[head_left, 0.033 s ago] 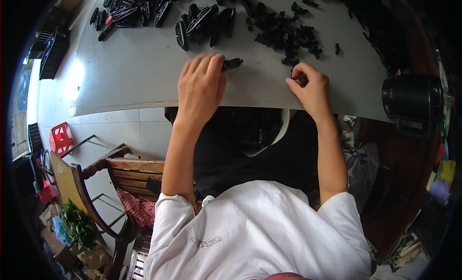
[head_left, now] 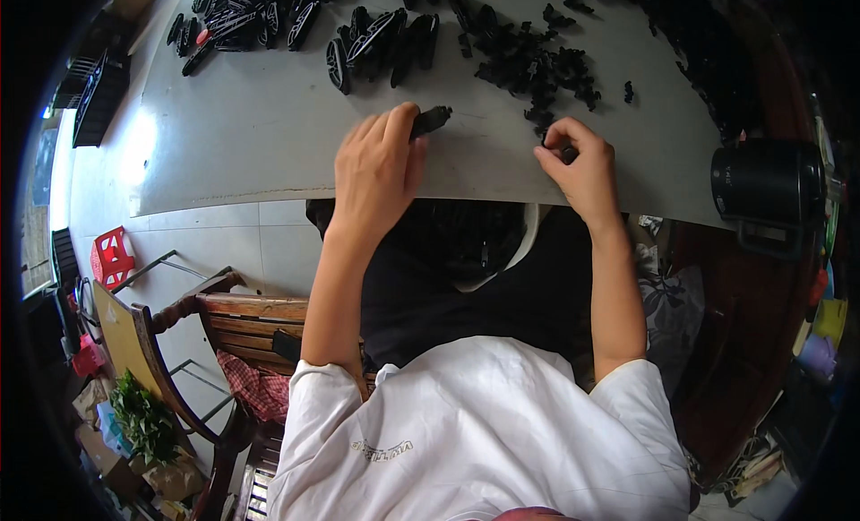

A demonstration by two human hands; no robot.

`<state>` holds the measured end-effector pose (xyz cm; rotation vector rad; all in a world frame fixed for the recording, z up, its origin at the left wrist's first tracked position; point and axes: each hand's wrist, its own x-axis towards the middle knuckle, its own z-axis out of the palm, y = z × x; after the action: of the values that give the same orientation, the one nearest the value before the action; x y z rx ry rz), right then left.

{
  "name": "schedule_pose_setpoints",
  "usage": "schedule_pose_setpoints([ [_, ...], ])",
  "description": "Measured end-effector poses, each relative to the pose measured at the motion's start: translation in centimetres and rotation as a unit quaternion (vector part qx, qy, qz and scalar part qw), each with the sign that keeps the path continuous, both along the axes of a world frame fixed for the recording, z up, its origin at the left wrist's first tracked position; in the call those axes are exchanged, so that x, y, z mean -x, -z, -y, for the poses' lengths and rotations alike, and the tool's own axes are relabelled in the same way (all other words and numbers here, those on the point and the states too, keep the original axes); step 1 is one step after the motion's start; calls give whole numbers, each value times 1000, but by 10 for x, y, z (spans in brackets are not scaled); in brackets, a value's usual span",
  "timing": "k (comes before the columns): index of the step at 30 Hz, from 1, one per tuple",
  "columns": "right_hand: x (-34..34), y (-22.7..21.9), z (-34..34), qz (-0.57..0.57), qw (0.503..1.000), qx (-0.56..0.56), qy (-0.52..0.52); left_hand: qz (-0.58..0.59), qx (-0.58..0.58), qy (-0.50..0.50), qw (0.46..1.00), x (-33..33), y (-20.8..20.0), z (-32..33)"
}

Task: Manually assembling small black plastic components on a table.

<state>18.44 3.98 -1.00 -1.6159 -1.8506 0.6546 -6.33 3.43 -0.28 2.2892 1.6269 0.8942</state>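
Black elongated part (head_left: 433, 121) was gripped in my left hand (head_left: 374, 167), just above or on the worktop (head_left: 269, 145), its free end pointing away from me and to the right; whether it touched the surface I could not tell. The left hand was seen from its back, fingers curled round the near end of the part, thumb on the right side. My right hand (head_left: 587, 158) was curled, with thumb and forefinger brought close together, and grasped a small black piece (head_left: 569, 153) that the fingers mostly hid. Just beyond the right hand spread a loose heap of small black pieces (head_left: 537, 73), with one single black piece (head_left: 628, 92) lying apart to its right. Farther off, beyond the left hand, stood a cluster of black oval parts (head_left: 381, 42); a second group of oval parts (head_left: 237, 24) lay at the upper left, with a red round object (head_left: 202, 36) among them. At the right end rested a black box-shaped object (head_left: 766, 176) with a handle. Below the near edge, a pale-rimmed container (head_left: 532, 230) held dark contents too dim to tell apart. To my left stood a wooden chair (head_left: 255, 313) and, beyond it, a red stool (head_left: 111, 258).
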Motion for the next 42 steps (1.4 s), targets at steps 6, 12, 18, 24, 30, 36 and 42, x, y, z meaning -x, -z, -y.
schedule_pose_setpoints([
  [6,-2,-12,13,-388,898,201,40,348,165,19,923,-13,9,19],
  [12,7,-21,26,-414,883,222,6,589,335,51,733,-32,7,29],
  [18,34,-38,40,-401,876,264,-56,580,336,72,739,-37,8,35],
  [24,52,-35,41,-276,942,167,-93,535,307,91,782,-40,7,40],
  [30,56,-34,37,-246,961,86,-94,425,323,146,833,-34,0,43],
  [36,51,-39,39,-211,969,95,-88,378,252,198,868,-34,7,45],
  [42,63,-34,37,-268,962,-43,5,440,281,186,832,-38,2,47],
])
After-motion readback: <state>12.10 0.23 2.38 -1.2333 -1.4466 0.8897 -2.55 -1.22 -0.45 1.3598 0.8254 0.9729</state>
